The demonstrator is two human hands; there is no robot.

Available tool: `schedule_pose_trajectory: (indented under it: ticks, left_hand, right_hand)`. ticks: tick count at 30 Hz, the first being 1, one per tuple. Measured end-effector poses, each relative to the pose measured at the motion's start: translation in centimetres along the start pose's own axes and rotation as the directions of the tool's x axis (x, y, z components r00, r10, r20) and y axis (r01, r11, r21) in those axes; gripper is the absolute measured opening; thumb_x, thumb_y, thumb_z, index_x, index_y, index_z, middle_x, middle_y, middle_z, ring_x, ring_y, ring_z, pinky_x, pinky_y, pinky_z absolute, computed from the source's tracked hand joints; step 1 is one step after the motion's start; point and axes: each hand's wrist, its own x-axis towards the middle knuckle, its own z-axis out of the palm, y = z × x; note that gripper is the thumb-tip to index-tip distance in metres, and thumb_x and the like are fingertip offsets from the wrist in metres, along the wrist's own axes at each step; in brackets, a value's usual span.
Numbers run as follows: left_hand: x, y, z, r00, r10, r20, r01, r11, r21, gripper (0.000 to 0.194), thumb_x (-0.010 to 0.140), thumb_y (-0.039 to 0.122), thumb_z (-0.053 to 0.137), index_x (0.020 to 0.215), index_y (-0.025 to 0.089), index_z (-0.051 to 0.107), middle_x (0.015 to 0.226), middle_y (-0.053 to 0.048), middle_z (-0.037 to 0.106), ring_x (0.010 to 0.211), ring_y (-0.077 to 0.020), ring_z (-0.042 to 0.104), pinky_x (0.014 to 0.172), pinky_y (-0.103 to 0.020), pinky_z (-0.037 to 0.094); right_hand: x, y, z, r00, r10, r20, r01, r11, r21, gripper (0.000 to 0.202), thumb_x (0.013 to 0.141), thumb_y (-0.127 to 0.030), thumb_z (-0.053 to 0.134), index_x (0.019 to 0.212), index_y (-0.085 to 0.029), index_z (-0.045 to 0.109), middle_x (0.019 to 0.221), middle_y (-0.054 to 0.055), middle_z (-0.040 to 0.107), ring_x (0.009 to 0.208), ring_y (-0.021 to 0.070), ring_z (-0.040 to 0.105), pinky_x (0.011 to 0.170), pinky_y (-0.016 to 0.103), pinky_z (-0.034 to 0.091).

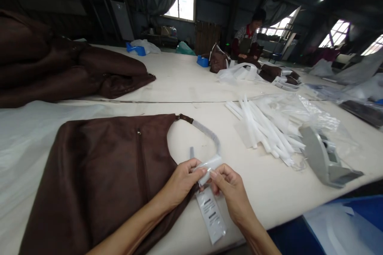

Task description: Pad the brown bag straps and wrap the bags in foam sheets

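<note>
A dark brown handbag lies flat on the table, a zipper running down its side. From its top corner curves a shoulder strap covered in whitish wrapping. My left hand pinches a white plastic wrap around the strap's lower end, close to the bag. On the other side of that wrap, my right hand has thumb and fingers closed on its edge. Below my fingers hangs a clear packet with a printed white label. The strap end under my fingers is hidden.
White foam strips lie piled to the right beside clear plastic. A grey tape dispenser stands near the table's right edge. More brown bags are heaped at left. Across the table a person works. A blue container sits lower right.
</note>
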Motion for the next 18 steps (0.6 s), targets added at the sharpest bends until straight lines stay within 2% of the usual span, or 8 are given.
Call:
schedule_pose_trajectory:
  ticks: [3,6,13,18]
  left_hand:
    - [0.0,-0.1,-0.1,1.000,0.005,0.006,-0.005,1.000,0.007,0.037,0.079,0.050,0.068,0.075,0.015,0.056,0.062,0.002,0.057,0.054,-0.0113,0.051,0.054,-0.022,0.042]
    - [0.0,0.0,-0.2,1.000,0.008,0.007,-0.008,1.000,-0.001,0.037,0.079,0.050,0.069,0.074,0.015,0.058,0.063,0.001,0.059,0.056,-0.0126,0.053,0.055,-0.023,0.044]
    - [-0.3,0.3,-0.2,0.999,0.034,0.028,-0.032,0.998,-0.055,0.040,0.083,0.054,0.063,0.076,0.015,0.060,0.068,-0.001,0.059,0.060,-0.0133,0.054,0.058,-0.023,0.046]
    - [-0.3,0.1,0.0,1.000,0.020,-0.006,-0.020,0.998,-0.054,0.041,0.079,0.054,0.068,0.074,0.014,0.059,0.064,-0.002,0.062,0.054,-0.0117,0.052,0.053,-0.022,0.044]
  right_hand:
    - [0.0,0.7,-0.1,0.997,0.029,-0.068,-0.031,0.999,-0.027,0.041,0.079,-0.051,0.071,0.066,-0.019,0.049,0.050,-0.006,0.049,0.048,0.0080,0.038,0.051,0.023,0.030]
    - [-0.1,0.8,-0.1,0.997,0.045,-0.070,-0.047,0.999,-0.019,0.043,0.078,-0.052,0.071,0.064,-0.019,0.048,0.050,-0.006,0.049,0.048,0.0081,0.038,0.051,0.023,0.030]
    - [0.4,1.0,-0.2,1.000,0.007,-0.024,-0.008,1.000,-0.025,0.040,0.080,-0.051,0.070,0.067,-0.018,0.051,0.050,-0.006,0.048,0.048,0.0077,0.038,0.050,0.022,0.029]
    - [0.1,0.8,-1.2,0.994,0.010,0.113,-0.011,1.000,0.011,0.030,0.083,-0.045,0.069,0.077,-0.016,0.061,0.068,-0.001,0.062,0.060,0.0101,0.050,0.061,0.023,0.040]
